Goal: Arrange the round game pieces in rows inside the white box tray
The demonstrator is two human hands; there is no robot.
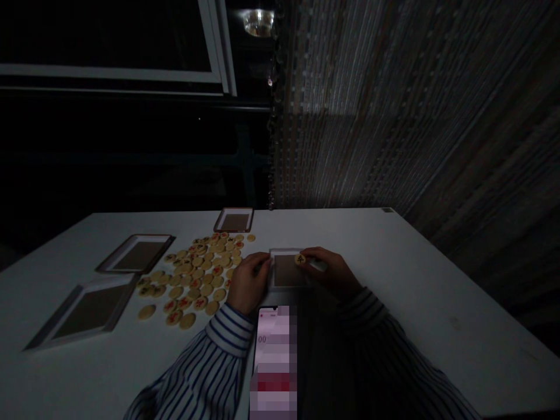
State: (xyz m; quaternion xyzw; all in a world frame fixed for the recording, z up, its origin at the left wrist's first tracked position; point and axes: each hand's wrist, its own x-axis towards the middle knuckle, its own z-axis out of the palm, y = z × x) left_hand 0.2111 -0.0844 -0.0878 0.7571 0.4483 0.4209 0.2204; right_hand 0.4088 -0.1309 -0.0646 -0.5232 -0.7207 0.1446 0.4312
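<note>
A white desk (420, 315) carries a heap of round tan discs (202, 275), some with red or black characters, and three shallow trays (90, 308) toward its left and far edges. Nearer, a phone (268, 350) reads "00". The left hand (247, 284) holds a fourth tray (286, 272) by its left rim; the right hand (331, 272) pinches one black-lettered disc (299, 259) at its right side.

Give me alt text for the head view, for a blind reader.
A person's right hand holds a round game piece over a shallow box, the left hand at its left edge. Leftward on the white table, similar pieces lie heaped near three more boxes; a lit phone shows between striped sleeves.
</note>
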